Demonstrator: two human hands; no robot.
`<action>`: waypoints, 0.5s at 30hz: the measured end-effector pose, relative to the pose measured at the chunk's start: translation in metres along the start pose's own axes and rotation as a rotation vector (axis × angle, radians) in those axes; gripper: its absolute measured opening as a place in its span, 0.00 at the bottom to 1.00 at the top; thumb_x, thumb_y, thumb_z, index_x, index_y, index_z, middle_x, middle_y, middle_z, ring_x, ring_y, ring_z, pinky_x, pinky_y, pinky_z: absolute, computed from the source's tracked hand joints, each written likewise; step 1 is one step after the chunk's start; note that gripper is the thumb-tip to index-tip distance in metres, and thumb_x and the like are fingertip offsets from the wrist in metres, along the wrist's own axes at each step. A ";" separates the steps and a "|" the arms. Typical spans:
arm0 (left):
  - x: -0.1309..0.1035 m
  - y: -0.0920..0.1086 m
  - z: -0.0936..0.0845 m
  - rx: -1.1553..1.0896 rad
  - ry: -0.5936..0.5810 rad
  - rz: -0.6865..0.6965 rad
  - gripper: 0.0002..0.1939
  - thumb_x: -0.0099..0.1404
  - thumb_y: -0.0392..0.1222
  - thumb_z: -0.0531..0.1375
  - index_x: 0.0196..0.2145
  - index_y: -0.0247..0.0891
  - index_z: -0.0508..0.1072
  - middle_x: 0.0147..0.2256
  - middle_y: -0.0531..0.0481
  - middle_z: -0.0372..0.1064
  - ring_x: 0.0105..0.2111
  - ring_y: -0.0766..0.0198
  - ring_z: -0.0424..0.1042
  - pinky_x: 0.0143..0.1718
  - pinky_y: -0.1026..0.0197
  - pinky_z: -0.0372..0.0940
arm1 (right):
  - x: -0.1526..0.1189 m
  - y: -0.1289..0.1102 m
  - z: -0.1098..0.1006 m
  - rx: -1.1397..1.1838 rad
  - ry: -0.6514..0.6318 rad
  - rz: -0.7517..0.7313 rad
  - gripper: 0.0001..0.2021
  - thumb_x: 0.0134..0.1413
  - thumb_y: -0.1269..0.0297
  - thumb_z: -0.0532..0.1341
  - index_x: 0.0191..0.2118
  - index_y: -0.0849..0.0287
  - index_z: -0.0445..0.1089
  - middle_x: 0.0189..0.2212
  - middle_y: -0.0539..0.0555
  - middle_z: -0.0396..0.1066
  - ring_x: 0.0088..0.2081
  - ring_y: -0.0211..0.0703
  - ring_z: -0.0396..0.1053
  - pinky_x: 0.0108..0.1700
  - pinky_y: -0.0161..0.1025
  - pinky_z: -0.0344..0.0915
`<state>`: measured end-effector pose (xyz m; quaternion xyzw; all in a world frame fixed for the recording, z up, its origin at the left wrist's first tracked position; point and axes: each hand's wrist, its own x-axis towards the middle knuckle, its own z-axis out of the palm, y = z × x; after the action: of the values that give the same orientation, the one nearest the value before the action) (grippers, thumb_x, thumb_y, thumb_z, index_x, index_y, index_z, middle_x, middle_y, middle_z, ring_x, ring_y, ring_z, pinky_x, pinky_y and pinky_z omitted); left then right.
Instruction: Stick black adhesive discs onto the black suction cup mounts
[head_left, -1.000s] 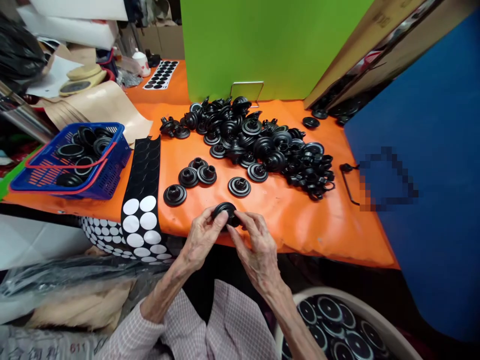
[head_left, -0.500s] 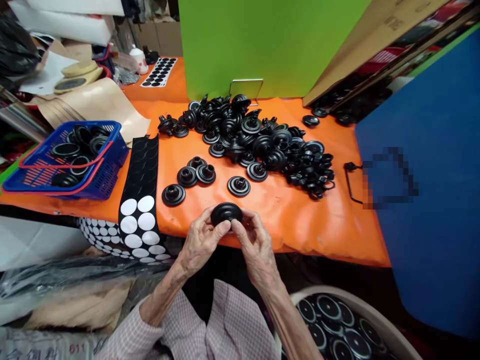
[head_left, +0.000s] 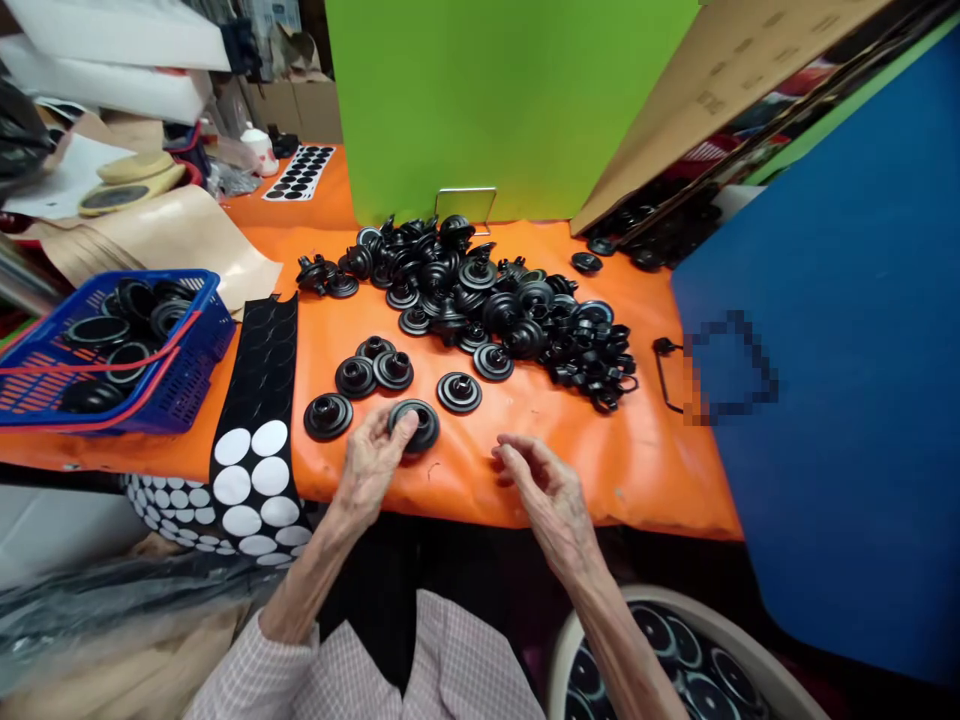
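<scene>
My left hand grips a round black disc by its left edge, thumb on top, just above the orange tabletop. The disc's raised hub faces up. Off to the right, my right hand hovers over the table's front part with its fingers apart and nothing between them. Several similar discs with hubs lie beyond my left hand, among them one at the left and one at the right. Behind them spreads a large heap of black parts.
A blue basket with black rings stands at the left, beside a strip of white round stickers. A green panel rises behind the heap, and a blue panel at the right. A tub of discs sits lower right.
Both hands held the disc before; my right hand has let go and moved right. The disc has turned hub up and moved left with my left hand. The camera view has shifted.
</scene>
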<state>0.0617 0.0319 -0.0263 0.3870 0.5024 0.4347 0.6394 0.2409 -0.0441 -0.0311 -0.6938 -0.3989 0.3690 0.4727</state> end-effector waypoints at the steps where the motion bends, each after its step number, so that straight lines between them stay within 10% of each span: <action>1: 0.006 0.002 -0.002 0.104 0.059 0.078 0.27 0.55 0.52 0.65 0.47 0.33 0.68 0.42 0.41 0.73 0.39 0.59 0.74 0.42 0.57 0.68 | 0.004 0.000 -0.002 -0.061 0.004 -0.033 0.18 0.55 0.49 0.57 0.41 0.59 0.70 0.34 0.56 0.74 0.34 0.46 0.73 0.39 0.45 0.71; 9: 0.006 0.014 -0.005 0.980 0.436 0.563 0.24 0.59 0.47 0.60 0.50 0.31 0.70 0.49 0.32 0.65 0.53 0.41 0.64 0.55 0.39 0.58 | 0.070 -0.012 0.036 -0.483 0.055 -0.416 0.17 0.59 0.62 0.52 0.51 0.60 0.67 0.42 0.62 0.70 0.45 0.55 0.68 0.49 0.54 0.64; 15: -0.017 0.008 0.018 0.190 -0.129 -0.068 0.20 0.60 0.53 0.60 0.42 0.34 0.72 0.34 0.42 0.73 0.32 0.57 0.74 0.36 0.53 0.71 | 0.032 -0.025 0.038 -0.382 -0.012 -0.431 0.13 0.63 0.60 0.51 0.46 0.58 0.68 0.41 0.59 0.72 0.43 0.51 0.71 0.47 0.48 0.69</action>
<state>0.0763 0.0171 -0.0096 0.4558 0.5119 0.3376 0.6452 0.2156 0.0042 -0.0224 -0.6672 -0.6022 0.1825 0.3987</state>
